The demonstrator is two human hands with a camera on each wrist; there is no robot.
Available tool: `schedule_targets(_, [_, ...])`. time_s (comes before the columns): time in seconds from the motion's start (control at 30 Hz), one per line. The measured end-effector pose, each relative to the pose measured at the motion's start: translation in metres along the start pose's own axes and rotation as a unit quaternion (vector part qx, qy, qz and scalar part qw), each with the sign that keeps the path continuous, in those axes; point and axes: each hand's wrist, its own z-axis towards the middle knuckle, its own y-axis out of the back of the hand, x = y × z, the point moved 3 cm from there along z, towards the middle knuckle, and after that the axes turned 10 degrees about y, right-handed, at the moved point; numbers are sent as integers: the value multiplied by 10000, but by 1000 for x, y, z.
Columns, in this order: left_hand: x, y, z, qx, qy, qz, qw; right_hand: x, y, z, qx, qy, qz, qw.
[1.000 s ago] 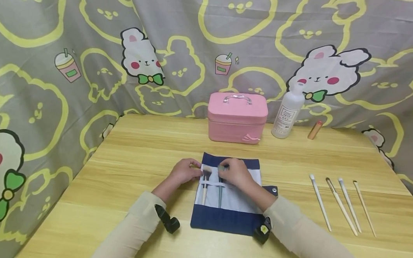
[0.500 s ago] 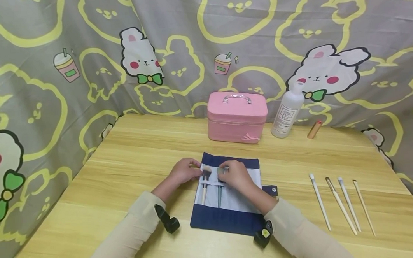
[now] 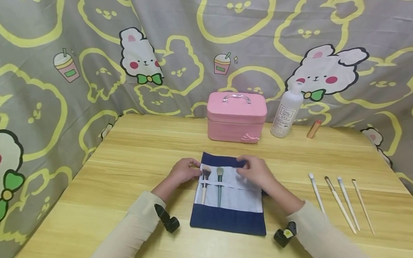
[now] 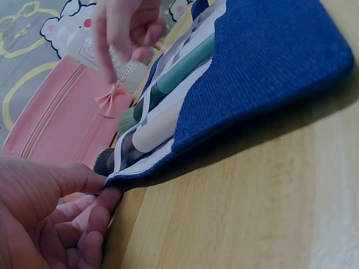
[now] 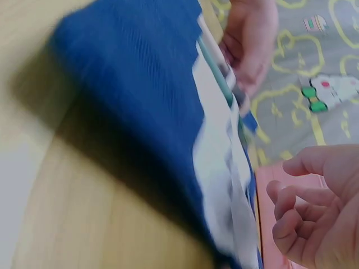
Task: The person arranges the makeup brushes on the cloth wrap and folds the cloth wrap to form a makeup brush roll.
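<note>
a: which surfaces are cloth?
b: the brush roll [image 4: 269,67]: outer face matt and coarsely woven, lining [image 3: 243,199] smoother. the curtain [image 3: 179,13] is printed cloth, softly creased; the sleeves [image 3: 124,234] are plain, matt cloth.
a: and inside the roll?
b: the green brush [image 4: 184,66] has a smooth handle with a low sheen, the pale-handled brush [image 4: 154,133] a smooth, matt one; both end in soft-looking bristles [image 3: 206,169].
a: the harder objects?
b: the pink case [image 3: 232,131] is smooth, leather-like, softly glossy, its carrying handle [image 3: 236,97] shiny like chromed metal. the bottle [image 3: 292,99] looks like translucent plastic with a paper-like label [image 3: 284,115]. the tabletop [image 3: 141,148] is wood-grained, smooth, faintly reflective.
</note>
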Motion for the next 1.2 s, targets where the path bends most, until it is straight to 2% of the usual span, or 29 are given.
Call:
schedule_targets(0.23, [2,-1,1,18,-6,-60,10000,-30,50,-32,-52,-288,-194,9994])
schedule_targets(0.43, [2,-1,1,16,30,-98,9999,-66,98,-69,-64,-730,-1069,9916])
schedule_targets(0.6, [2,-3,1,48,14,-113,9999,-92,124,-96,83,-1057,-1525,9826])
schedule_targets(0.77, [3,-4,2,47,-34,-86,9999,-105,132,-112,251,-1248,-1630,9784])
schedule_targets(1.0, [3,-3,1,28,3,-61,10000,-113,121,-129,288,-1312,-1223,9834])
schedule_targets(1.2, [3,-4,1,5,-47,-15,10000,-114,118,-131,175,-1240,-1244,9843])
